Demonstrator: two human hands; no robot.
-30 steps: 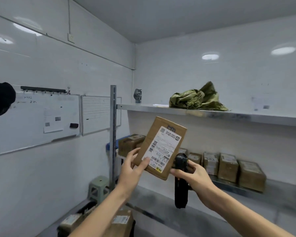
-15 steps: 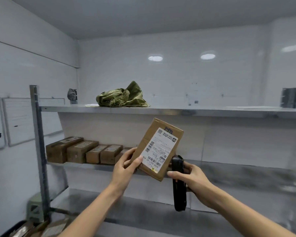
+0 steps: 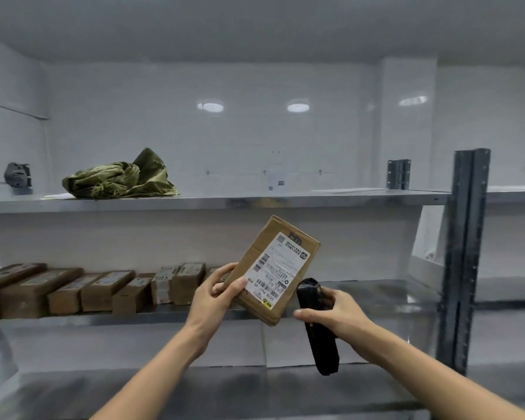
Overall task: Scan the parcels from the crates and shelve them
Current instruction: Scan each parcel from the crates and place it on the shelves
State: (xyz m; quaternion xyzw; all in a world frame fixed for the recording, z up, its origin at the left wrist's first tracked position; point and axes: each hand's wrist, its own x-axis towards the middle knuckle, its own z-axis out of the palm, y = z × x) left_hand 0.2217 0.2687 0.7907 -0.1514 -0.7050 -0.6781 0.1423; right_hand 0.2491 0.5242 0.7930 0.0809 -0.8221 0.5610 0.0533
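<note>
The left hand (image 3: 214,294) grips a flat brown cardboard parcel (image 3: 275,268), the right hand (image 3: 334,313) grips a black handheld scanner (image 3: 317,325); scanning appears current, shelving beside the boxed row (image 3: 103,289) follows.

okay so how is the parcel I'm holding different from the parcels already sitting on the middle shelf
The held parcel is in the air, gripped by the left hand beside the scanner; the shelved parcels rest in a row on the middle shelf. The held parcel is tilted, its white label facing the camera; the shelved parcels lie level, labels on top. Both are brown cardboard with labels.
</note>
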